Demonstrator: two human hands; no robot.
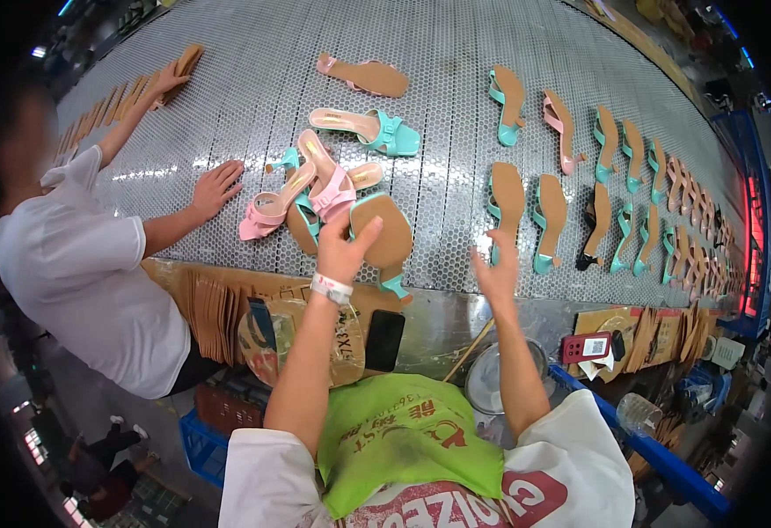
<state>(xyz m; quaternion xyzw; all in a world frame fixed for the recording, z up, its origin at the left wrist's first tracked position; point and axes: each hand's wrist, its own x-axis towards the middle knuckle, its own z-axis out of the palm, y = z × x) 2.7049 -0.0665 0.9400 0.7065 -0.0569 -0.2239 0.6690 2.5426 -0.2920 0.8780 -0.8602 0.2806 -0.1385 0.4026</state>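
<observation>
My left hand (342, 257) is closed on a turquoise heeled sandal (382, 227), its tan sole up and my thumb on the sole. Just behind that hand lies a loose pile: pink sandals (266, 208) with bows, and turquoise ones partly covered. My right hand (498, 271) is at the heel end of another turquoise sandal (507, 187), which lies sole up. Its thumb and fingers stand apart around the heel; whether they touch it is hard to see. Beyond the pile, a turquoise sandal (383, 132) rests upright and a pink one (372, 76) lies sole up.
Rows of sandals (632, 150) run rightward along the perforated metal table (253, 88). At left, a co-worker (95, 255) reaches over the table toward tan soles (126, 101). Along the near edge are a black phone (385, 340), cardboard sheets (209, 317) and a red device (586, 347).
</observation>
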